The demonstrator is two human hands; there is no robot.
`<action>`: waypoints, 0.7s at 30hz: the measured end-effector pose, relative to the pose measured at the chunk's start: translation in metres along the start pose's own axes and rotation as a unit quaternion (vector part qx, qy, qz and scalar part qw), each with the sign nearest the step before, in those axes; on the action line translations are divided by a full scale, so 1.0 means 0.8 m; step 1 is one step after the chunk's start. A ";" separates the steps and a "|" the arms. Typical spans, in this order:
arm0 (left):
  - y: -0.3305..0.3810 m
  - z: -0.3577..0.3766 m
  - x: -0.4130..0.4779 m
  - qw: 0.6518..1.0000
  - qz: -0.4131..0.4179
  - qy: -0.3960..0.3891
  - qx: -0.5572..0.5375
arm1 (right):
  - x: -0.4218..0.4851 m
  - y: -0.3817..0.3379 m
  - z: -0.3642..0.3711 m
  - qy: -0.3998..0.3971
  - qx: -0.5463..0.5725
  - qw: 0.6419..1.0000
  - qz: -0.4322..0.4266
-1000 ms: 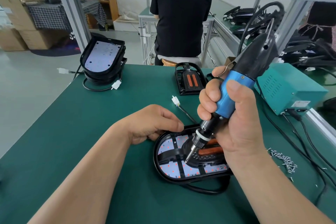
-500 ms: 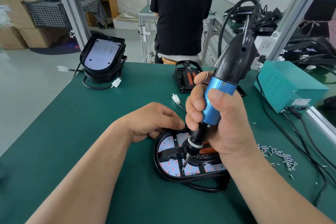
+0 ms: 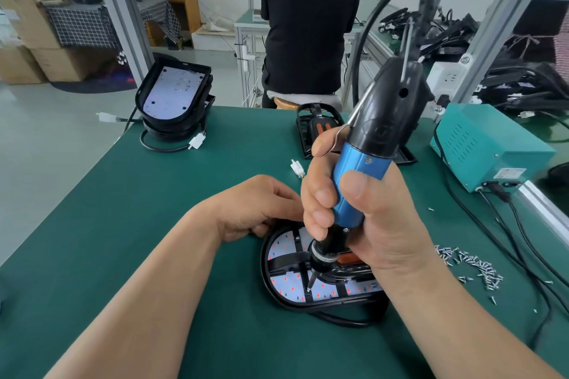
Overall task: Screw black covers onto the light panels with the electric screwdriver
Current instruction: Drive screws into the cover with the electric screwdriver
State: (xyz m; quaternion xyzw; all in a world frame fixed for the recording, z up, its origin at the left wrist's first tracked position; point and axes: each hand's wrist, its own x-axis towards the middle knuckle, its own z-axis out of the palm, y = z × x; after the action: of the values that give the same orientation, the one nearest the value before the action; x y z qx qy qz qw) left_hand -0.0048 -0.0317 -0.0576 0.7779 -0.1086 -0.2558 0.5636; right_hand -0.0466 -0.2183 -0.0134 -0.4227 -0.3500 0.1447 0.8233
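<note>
My right hand [image 3: 378,218] has its grip clamped tight around the blue part of the electric screwdriver [image 3: 363,175]. The tool leans a little toward 1 o'clock, and its black cord goes up from the top. Its thin tip points down and touches a black cover [image 3: 303,261] near the 7 o'clock side of the light panel [image 3: 289,284]. The panel lies flat on the green bench [image 3: 154,224], right in front of me, with small red dots on its white face. My left hand [image 3: 255,209] sits at the panel's 10 o'clock edge, its grip curled on the rim there. A pile of small screws [image 3: 474,264] lies at 3 o'clock from the panel. A green box [image 3: 489,144] stands at 2 o'clock. A stack of more panels [image 3: 175,95] sits at 11 o'clock, at the far corner of the bench. Another cover [image 3: 308,123] lies at 12 o'clock, partly hidden behind the tool.
</note>
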 end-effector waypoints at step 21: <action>-0.005 0.001 0.004 1.000 -0.005 0.009 -0.012 | -0.001 0.008 -0.020 0.017 0.056 0.998 -0.009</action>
State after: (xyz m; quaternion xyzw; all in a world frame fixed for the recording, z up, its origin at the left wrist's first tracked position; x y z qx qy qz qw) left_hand -0.0029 -0.0322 -0.0625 0.7740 -0.0972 -0.2527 0.5724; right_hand -0.0357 -0.2240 -0.0252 -0.3754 -0.3312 0.1490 0.8527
